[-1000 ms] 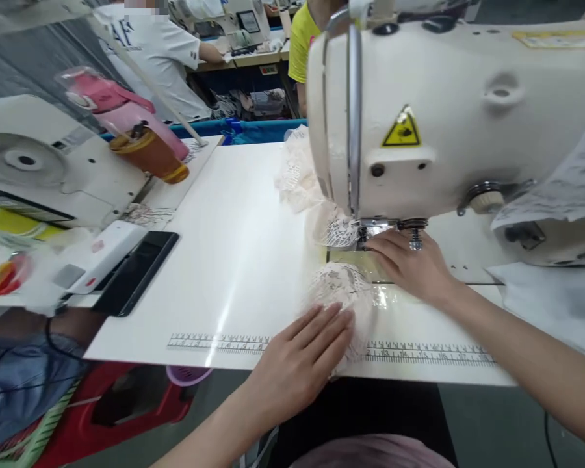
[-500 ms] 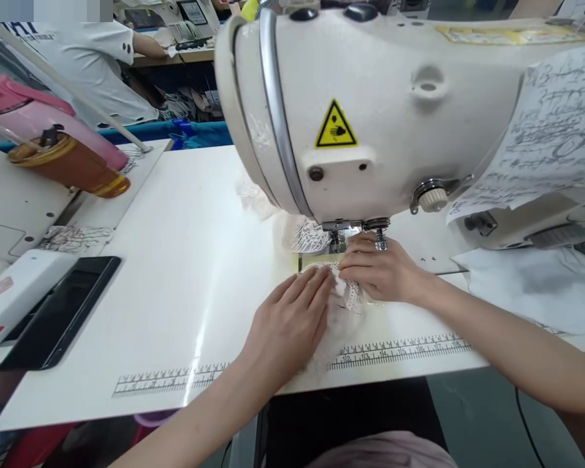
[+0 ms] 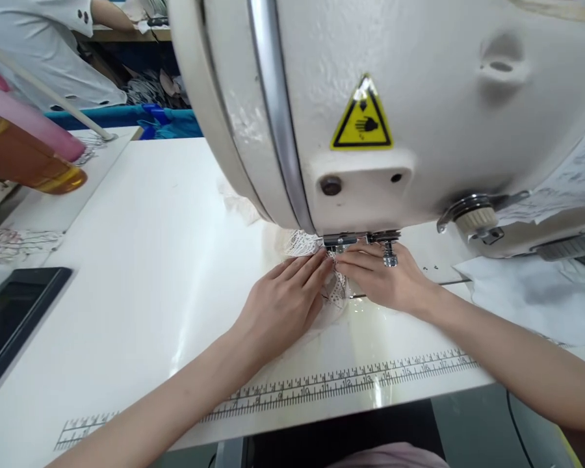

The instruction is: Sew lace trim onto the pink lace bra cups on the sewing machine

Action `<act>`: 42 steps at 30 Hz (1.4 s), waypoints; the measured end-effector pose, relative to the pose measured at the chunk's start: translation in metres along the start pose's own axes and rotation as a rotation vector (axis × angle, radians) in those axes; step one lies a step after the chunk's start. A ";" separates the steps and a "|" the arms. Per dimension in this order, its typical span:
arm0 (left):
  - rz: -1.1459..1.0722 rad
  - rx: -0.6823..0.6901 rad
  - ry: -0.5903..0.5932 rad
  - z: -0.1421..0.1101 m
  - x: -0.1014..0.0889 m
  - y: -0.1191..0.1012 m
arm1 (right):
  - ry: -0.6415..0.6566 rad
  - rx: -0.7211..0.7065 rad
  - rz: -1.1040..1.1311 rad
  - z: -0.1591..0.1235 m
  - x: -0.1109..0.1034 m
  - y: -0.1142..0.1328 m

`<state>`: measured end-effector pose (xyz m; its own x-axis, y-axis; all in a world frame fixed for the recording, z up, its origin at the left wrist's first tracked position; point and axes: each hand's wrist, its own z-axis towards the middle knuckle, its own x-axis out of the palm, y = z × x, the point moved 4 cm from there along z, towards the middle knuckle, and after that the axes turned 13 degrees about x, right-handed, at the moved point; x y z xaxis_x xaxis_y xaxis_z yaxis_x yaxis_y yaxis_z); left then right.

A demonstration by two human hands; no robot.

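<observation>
Sheer, pale lace fabric lies on the machine bed under the sewing machine, and a white patterned part shows left of the presser foot. My left hand rests flat on the lace, its outstretched fingertips close to the presser foot. On the other side, my right hand has its bent fingers closed at the lace edge, beside the small sprung screw. Its thumb is hidden. The needle area is mostly covered by the machine head and my fingers.
A printed ruler runs along the table's front edge. White cloth lies at the right. At the left are a dark phone, a brown cup and a pink bottle. Another person's white-clad body is behind.
My left hand has slid forward with the lace, nearer the presser foot, and less lace lies on my side. My right hand stays beside the foot. The view has come closer to the machine.
</observation>
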<state>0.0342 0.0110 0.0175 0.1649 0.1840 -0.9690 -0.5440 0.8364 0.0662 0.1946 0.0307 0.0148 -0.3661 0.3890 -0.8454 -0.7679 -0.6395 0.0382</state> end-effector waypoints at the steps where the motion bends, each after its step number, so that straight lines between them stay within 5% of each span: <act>1: -0.010 0.003 -0.002 0.001 0.001 0.003 | -0.002 0.008 -0.023 0.000 0.001 -0.001; 15: 0.007 0.000 -0.049 0.004 0.006 0.015 | 0.104 0.030 -0.074 -0.005 0.011 -0.005; 30: -0.005 -0.031 -0.026 0.003 0.009 0.015 | 0.016 0.003 -0.125 -0.003 0.011 -0.005; 36: 0.051 0.004 -0.084 -0.004 -0.015 0.012 | 0.023 0.023 -0.043 0.002 0.004 -0.003; 42: 0.080 -0.048 -0.025 -0.038 -0.039 -0.009 | 0.069 0.009 0.178 0.000 0.005 -0.002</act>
<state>0.0012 -0.0232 0.0461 0.1393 0.2622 -0.9549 -0.5946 0.7932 0.1311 0.1939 0.0337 0.0107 -0.4601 0.2240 -0.8592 -0.6991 -0.6879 0.1950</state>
